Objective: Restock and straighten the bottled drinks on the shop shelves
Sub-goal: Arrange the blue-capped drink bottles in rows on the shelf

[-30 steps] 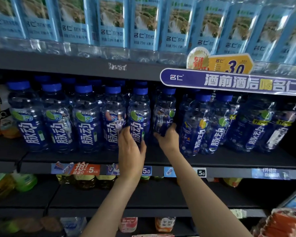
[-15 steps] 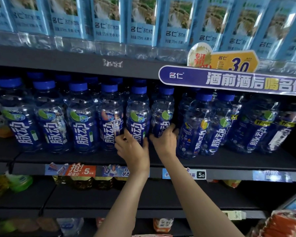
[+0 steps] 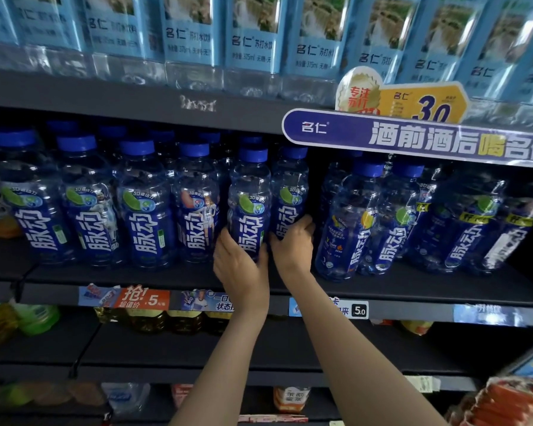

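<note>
Both hands have slid lower on two neighbouring blue bottles at mid-frame.
Left hand (image 3: 242,269) curls its fingers round the fifth bottle (image 3: 248,204); right hand (image 3: 293,241) grips the sixth bottle (image 3: 290,195), both upright on the dark shelf (image 3: 136,276).

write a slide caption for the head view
Left hand and right hand each grip a blue bottle on the middle shelf.

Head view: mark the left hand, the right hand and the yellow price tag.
left hand (image 3: 242,269), head view, back of the hand.
right hand (image 3: 293,244), head view, back of the hand.
yellow price tag (image 3: 425,103), head view, its yellow face.
</note>
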